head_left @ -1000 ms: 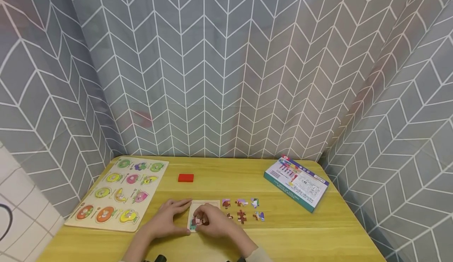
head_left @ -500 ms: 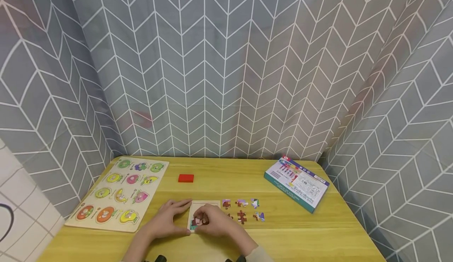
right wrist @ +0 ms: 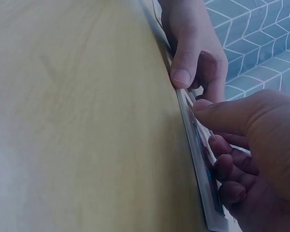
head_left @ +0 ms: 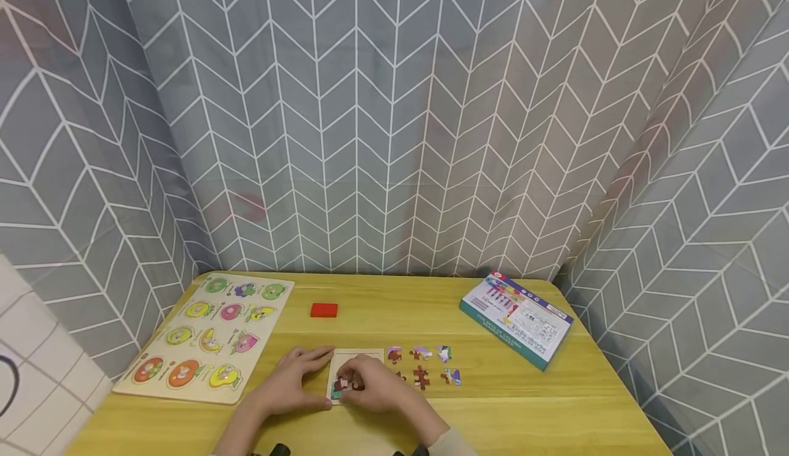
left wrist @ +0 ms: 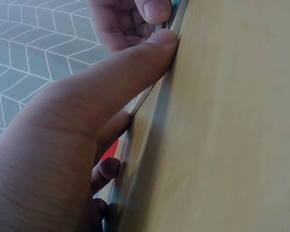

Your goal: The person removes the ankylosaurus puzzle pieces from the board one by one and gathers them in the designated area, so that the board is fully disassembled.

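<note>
A small square wooden puzzle tray [head_left: 370, 351] lies on the table in the head view, with brown and teal jigsaw pieces [head_left: 337, 391] in its lower left part. My left hand [head_left: 292, 382] holds the tray's left side, index finger at the upper corner and thumb at the lower one. Over the tray, my right hand [head_left: 376, 384] pinches a jigsaw piece, mostly hidden by the curled fingers. The right wrist view shows the right thumb [right wrist: 222, 116] and fingertips low over the tray [right wrist: 200, 164]. Close by in the left wrist view is the left thumb [left wrist: 135, 63] on the tray's edge.
Several loose jigsaw pieces [head_left: 421, 377] lie just right of the tray. A fruit puzzle board [head_left: 197, 322] is at the left, a red block [head_left: 323, 310] behind the tray. A printed box [head_left: 518, 319] lies at the back right, before a patterned curtain [head_left: 382, 134].
The right fingers shift very slightly over the pieces in the tray. The left hand and the other things stay in place.
</note>
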{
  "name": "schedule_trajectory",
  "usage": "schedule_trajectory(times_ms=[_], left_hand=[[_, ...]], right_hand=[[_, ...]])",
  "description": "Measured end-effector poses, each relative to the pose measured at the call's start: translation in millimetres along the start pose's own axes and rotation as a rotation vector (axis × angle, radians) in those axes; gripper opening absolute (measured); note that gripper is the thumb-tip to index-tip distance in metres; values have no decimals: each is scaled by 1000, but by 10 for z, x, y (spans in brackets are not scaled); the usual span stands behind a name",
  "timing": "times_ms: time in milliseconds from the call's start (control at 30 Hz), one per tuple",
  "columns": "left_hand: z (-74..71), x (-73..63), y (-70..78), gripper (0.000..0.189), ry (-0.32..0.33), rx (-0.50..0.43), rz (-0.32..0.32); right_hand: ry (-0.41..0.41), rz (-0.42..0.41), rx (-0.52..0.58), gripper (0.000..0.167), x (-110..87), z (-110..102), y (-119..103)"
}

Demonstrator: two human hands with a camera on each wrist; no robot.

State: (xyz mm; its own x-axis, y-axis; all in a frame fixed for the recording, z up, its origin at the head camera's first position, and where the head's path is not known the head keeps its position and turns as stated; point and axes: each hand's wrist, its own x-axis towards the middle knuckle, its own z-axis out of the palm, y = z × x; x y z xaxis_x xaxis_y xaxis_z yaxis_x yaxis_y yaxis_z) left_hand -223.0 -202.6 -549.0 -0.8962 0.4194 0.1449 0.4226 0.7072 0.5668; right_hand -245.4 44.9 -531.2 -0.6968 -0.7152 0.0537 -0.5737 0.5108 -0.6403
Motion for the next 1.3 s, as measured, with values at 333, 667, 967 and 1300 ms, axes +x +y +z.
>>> schedule_trajectory(times_ms=[333,667,967,1300], left_hand=[[1,-2,-14,95,-1,-5,-1],[-5,-5,7,94,8,0,-9],[-16,-6,23,93,9,-2,-5],[-5,2,6,95,-1,21,-14]], right_hand=[[19,-37,-18,33,-9,-30,-33],[63,0,-14,36,-12,-137,-156],[80,28,23,36,-33,-200,-224],[140,-18,22,37,-165,-271,-199]])
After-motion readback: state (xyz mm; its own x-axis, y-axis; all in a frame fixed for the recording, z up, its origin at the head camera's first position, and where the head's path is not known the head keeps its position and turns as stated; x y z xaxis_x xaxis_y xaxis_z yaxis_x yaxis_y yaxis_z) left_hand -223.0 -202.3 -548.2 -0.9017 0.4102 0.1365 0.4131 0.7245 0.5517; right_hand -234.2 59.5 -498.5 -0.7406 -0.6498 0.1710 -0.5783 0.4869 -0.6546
